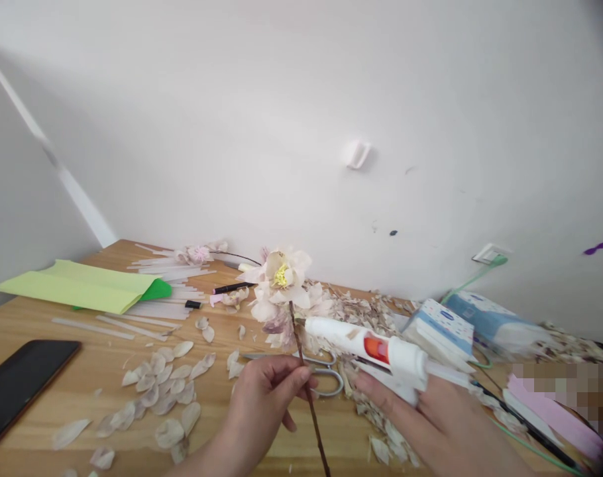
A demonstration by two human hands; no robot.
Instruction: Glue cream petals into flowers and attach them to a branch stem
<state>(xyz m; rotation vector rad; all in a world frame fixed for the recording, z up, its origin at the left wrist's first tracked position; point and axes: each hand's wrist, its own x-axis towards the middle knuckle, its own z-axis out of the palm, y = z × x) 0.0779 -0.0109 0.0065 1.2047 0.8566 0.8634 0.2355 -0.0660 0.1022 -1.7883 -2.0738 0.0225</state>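
Observation:
Pinched between the thumb and fingers of my left hand point(274, 397) is the thin brown stem of a flower point(297, 291) with pale cream petals and a yellow centre. The stem leans slightly, blossom uppermost. My right hand point(445, 424) grips a white hot glue gun point(341, 334) with an orange-red window; a clear glue stick protrudes from its back. The gun's nozzle points left, close to the stem just under the blossom; whether they touch I cannot tell. Grey-handled scissors point(331, 384) lie on the table behind my left hand, partly hidden.
Loose dried petals point(157, 384) are scattered left on the wooden table point(242, 450), near a phone point(28, 384). Yellow-green paper point(83, 285) lies by several glue sticks point(115, 328). Dried petals are heaped behind the gun. Tissue packs point(443, 331) stand right, against the wall.

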